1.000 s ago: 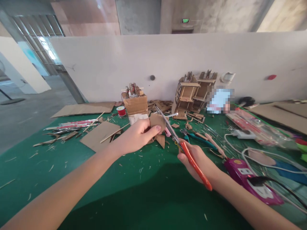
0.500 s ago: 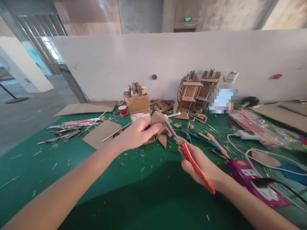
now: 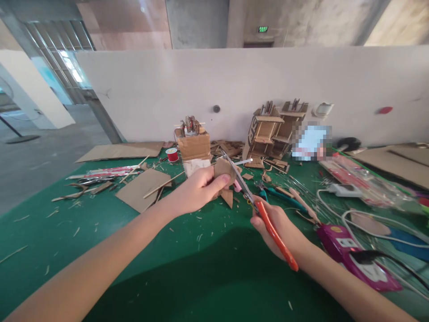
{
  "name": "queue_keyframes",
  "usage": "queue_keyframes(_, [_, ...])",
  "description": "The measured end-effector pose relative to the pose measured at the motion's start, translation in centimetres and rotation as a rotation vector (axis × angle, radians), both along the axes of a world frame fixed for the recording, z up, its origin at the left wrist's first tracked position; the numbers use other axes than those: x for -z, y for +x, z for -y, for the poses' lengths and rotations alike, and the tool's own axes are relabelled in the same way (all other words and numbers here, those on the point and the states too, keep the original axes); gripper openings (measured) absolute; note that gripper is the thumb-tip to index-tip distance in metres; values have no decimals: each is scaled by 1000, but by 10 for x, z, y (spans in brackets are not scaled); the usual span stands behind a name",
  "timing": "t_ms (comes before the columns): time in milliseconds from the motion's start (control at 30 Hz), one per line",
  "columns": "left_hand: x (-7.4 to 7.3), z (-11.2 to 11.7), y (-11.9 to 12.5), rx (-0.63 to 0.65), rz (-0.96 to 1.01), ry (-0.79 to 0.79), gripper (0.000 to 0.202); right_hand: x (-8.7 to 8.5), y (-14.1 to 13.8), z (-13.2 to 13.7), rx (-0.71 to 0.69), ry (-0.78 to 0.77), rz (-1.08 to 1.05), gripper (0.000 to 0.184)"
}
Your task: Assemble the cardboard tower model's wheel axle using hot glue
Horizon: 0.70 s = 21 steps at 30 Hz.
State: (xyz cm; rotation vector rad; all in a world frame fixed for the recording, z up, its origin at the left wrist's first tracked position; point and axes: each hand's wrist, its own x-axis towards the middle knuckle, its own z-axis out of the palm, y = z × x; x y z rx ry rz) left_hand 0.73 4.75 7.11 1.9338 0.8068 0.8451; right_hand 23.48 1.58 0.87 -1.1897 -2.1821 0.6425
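My left hand (image 3: 201,188) pinches a small rounded piece of cardboard (image 3: 224,169) between thumb and fingers, above the middle of the table. My right hand (image 3: 276,228) is closed round the scissors (image 3: 273,232), which have long orange handles and metal blades. The blades point up and left and lie along the right edge of the cardboard piece. Whether the edge is between the blades is too small to tell. Below and behind my left hand lie cardboard scraps (image 3: 227,197), and a cardboard box (image 3: 193,147) topped with a wound spool-like part stands just beyond.
Two open cardboard shelf structures (image 3: 266,134) stand against the white partition (image 3: 161,89). A red spool (image 3: 172,155) sits left of the box. Teal-handled pliers (image 3: 286,197) lie beyond my right hand. At right are a purple power strip (image 3: 358,259) and white cables. Flat cardboard (image 3: 142,190) lies left.
The cardboard piece has turned a little in my left hand and shifted slightly right. My right hand and the scissors have moved only slightly.
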Motion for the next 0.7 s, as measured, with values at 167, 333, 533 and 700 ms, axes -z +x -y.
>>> queue_keyframes(167, [-2, -1, -1, -9, -18, -8, 39, 4, 1, -1, -89, 41, -94, 61])
queue_keyframes(333, [8, -2, 7, -42, 72, 18, 37, 2, 3, 0, -148, -44, -154, 77])
queue_keyframes(533, [13, 0, 10, -71, 95, 25, 34, -1, 2, 0, -94, -21, -96, 61])
queue_keyframes(700, [4, 2, 6, -42, 9, 40, 35, -1, 2, 0, -33, -32, -52, 45])
